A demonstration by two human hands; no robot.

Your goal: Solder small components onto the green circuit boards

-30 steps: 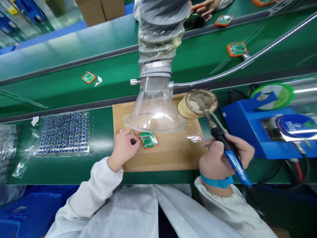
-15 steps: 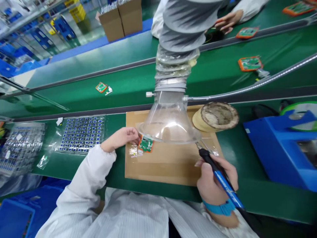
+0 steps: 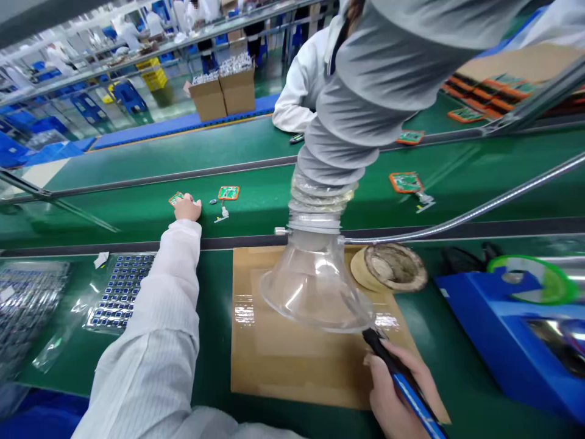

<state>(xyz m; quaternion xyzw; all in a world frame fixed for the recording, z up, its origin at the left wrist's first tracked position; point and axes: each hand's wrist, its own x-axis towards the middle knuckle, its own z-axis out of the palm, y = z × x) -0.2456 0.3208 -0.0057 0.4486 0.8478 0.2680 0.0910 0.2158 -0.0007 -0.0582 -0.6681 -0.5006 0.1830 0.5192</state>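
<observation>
My left hand is stretched far out onto the green conveyor belt. Its fingers are curled over a small green circuit board with an orange frame. A second such board lies just to the right of it, with a small white part beside it. My right hand stays at the near right, closed round a blue-handled soldering iron, whose tip points up under the clear fume funnel. The brown cardboard mat under the funnel has no board on it.
A round brown tip-cleaning pad sits right of the funnel, and a blue soldering station further right. A clear tray of small blue parts lies at the left. More boards ride the belt. A co-worker in white stands across.
My left hand left the cardboard mat with the board and reached forward onto the belt. The soldering iron drew back from the cleaning pad to under the funnel. The view tilted up.
</observation>
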